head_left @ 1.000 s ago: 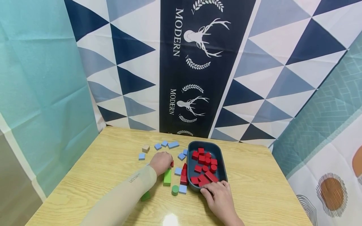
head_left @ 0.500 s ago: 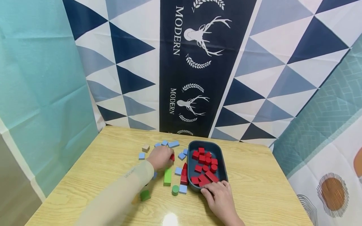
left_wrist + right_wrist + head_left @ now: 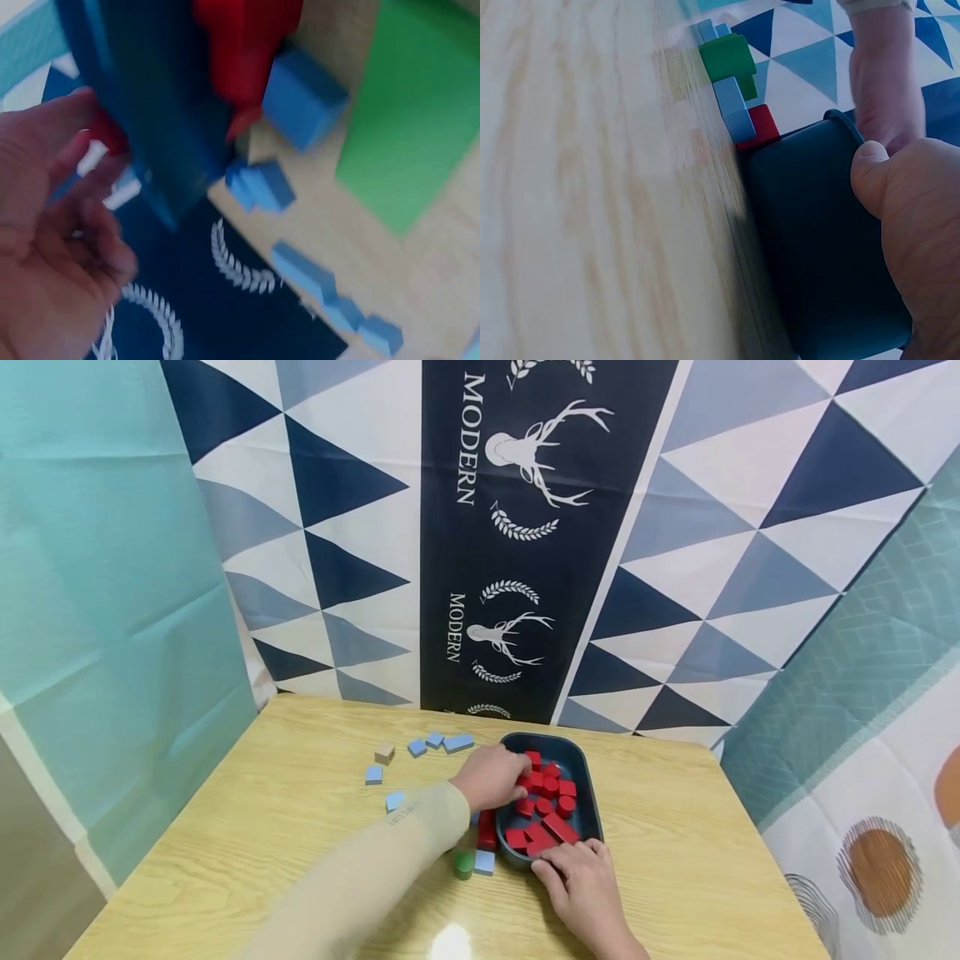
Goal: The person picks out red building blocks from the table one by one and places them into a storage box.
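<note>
A dark blue bin (image 3: pixel 593 802) with several red blocks (image 3: pixel 558 828) in it stands on the table. My left hand (image 3: pixel 491 777) reaches over its left rim. In the left wrist view, those fingers pinch a small red block (image 3: pixel 109 136), blurred and partly hidden. My right hand (image 3: pixel 581 881) holds the near rim, its thumb on the outer wall, as the right wrist view also shows. Just left of the bin lies a red block (image 3: pixel 487 829), partly covered by the left forearm.
A green cylinder (image 3: pixel 464 864) and a light blue block (image 3: pixel 484 862) lie left of the bin's near end. Farther back are a wooden cube (image 3: pixel 385 753) and several blue blocks (image 3: pixel 459 743). A large green block (image 3: pixel 412 112) shows in the left wrist view. Patterned cloth (image 3: pixel 360 568) hangs behind.
My left hand has moved right with the red block, from the loose blocks to over the bin. My right hand has stayed on the rim.
</note>
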`<control>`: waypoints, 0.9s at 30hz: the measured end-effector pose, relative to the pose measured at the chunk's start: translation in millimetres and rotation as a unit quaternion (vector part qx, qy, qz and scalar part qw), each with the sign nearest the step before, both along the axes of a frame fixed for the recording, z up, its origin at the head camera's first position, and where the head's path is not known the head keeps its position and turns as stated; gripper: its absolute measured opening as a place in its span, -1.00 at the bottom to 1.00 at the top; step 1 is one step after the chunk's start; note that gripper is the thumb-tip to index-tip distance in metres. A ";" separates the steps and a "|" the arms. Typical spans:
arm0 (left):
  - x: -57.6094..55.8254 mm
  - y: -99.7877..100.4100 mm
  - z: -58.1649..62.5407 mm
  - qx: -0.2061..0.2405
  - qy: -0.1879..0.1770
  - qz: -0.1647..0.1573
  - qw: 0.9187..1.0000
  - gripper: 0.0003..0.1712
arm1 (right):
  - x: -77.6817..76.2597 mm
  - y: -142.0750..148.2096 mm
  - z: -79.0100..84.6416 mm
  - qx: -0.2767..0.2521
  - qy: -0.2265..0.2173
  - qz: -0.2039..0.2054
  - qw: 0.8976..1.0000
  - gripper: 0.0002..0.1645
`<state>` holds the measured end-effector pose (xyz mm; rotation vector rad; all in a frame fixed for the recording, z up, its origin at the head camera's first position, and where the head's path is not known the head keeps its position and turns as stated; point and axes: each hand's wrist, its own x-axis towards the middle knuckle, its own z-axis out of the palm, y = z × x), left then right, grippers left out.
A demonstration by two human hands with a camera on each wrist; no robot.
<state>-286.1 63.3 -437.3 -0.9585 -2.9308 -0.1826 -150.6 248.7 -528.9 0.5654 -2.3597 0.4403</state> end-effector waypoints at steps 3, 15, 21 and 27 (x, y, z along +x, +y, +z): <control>2.2 11.4 -15.8 -0.087 0.053 0.014 0.995 -0.80 | -2.0 -0.3 -1.4 -0.003 0.009 0.009 1.000 -0.88; 1.5 37.6 -50.3 -0.056 0.031 0.159 0.985 -0.73 | -3.2 2.1 -1.4 -0.007 0.013 0.013 1.000 -0.88; 1.0 36.0 -56.0 -0.037 0.036 0.155 0.987 -0.57 | -3.9 3.5 -1.6 -0.012 0.018 0.018 1.000 -0.87; 1.0 33.1 -57.5 -0.041 0.037 0.154 0.986 -0.59 | -4.2 0.7 -3.0 -0.014 0.020 0.020 0.999 -0.87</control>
